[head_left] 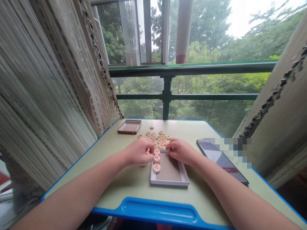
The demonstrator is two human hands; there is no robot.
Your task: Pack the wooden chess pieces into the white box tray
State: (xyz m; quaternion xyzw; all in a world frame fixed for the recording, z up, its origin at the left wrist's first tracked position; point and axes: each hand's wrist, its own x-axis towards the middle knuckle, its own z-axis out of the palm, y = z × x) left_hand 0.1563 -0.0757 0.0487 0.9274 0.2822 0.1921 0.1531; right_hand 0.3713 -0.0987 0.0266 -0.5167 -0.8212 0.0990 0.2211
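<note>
My left hand point(139, 151) is closed, its fingertips at the left side of a shallow white box point(170, 183). Against those fingertips is a round wooden Chinese chess piece point(156, 152) with a red character. Another piece point(147, 152) shows partly between the thumb and fingers. Two more red-marked pieces, a middle one point(156, 158) and a near one point(156, 168), continue the line along the box's left wall. My right hand point(181, 150) has bent fingers closed at the box's far right corner, thumb on the inner side of the rim. The hands partly hide the box's far edge.
Beyond the box lie several loose chess pieces point(159, 137), and a single piece point(152, 127) sits farther back. A brown-edged lid point(129, 126) rests at the far left. A phone point(222, 161) is on the right. A blue tray groove point(158, 209) borders the table's point(115, 188) near side.
</note>
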